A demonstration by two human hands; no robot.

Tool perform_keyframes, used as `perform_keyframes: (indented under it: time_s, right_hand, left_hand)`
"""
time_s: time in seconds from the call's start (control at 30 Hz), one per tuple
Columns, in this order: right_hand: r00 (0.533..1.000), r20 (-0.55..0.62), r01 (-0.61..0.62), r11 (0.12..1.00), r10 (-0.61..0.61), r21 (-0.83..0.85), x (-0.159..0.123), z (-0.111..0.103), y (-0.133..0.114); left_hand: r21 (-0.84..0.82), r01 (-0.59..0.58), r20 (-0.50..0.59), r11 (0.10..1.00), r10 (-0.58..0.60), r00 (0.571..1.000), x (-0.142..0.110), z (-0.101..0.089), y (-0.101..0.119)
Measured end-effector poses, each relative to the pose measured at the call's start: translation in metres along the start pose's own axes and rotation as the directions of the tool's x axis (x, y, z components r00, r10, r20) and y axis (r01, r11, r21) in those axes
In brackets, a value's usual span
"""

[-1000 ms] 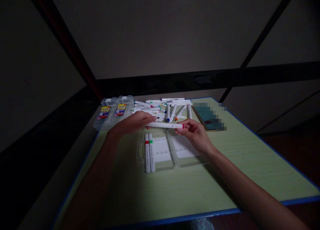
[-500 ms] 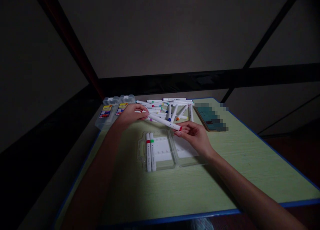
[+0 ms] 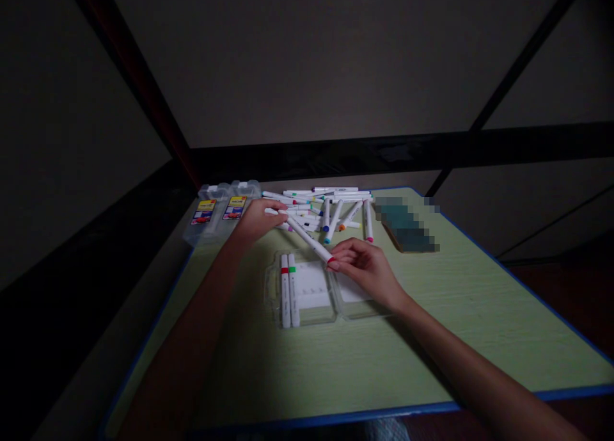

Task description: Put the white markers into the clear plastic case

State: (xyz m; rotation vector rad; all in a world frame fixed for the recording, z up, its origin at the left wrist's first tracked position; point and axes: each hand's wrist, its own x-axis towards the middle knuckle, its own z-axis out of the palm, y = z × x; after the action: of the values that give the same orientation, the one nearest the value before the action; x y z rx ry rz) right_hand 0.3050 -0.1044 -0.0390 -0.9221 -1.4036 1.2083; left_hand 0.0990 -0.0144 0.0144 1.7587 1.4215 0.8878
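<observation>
A white marker (image 3: 309, 239) with a red band slants between my two hands, above the clear case. My left hand (image 3: 261, 220) pinches its far upper end. The fingers and thumb of my right hand (image 3: 367, 268) are closed on its red end. Below lies an open clear plastic case (image 3: 314, 321) with a white insert in each half. Two white markers stand side by side in its left half, one with a red band (image 3: 285, 294) and one with a green band (image 3: 293, 294).
Behind my hands is a loose pile of white markers (image 3: 340, 220) with coloured ends. Two closed clear cases (image 3: 215, 217) with yellow labels stand at the back left. A blurred teal flat object (image 3: 405, 226) lies at the right. The green table (image 3: 432, 358) has a blue edge; a wall rises behind it.
The marker's red end has dropped toward me and slightly left, so the marker slants more steeply. My right hand has moved a little left with it. My left hand has barely shifted.
</observation>
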Motion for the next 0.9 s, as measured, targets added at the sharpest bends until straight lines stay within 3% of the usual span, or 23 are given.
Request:
perform_keyframes:
  time_s: [0.1,0.17,0.33,0.43,0.57,0.73,0.9]
  right_hand:
    - [0.997,0.06,0.062,0.983,-0.053,-0.172,-0.004,0.004,0.001]
    - [0.989,0.097,0.14,0.928,-0.113,-0.345,-0.009,0.007,0.0]
    - [0.921,0.319,0.386,0.633,-0.223,-0.672,-0.02,0.014,-0.005]
    - [0.873,0.431,0.487,0.476,-0.229,-0.732,-0.024,0.019,-0.006]
    - [0.821,0.532,0.571,0.324,-0.208,-0.755,-0.026,0.025,-0.007]
    - [0.785,0.6,0.618,0.263,-0.155,-0.741,-0.029,0.028,-0.009]
    - [0.749,0.649,0.661,0.218,-0.134,-0.718,-0.031,0.029,-0.008]
  left_hand:
    - [0.039,-0.041,0.023,0.998,0.04,0.999,0.0,0.002,0.0]
    - [0.073,-0.065,0.03,0.995,0.063,0.998,0.001,0.003,-0.002]
    - [0.182,-0.166,0.123,0.969,0.145,0.982,0.006,0.009,-0.012]
    - [0.226,-0.217,0.167,0.95,0.182,0.969,0.008,0.013,-0.016]
    - [0.208,-0.19,0.21,0.96,0.146,0.967,0.008,0.017,-0.017]
    - [0.189,-0.141,0.256,0.972,0.09,0.962,0.006,0.021,-0.016]
    - [0.221,-0.168,0.256,0.961,0.109,0.96,0.005,0.028,-0.017]
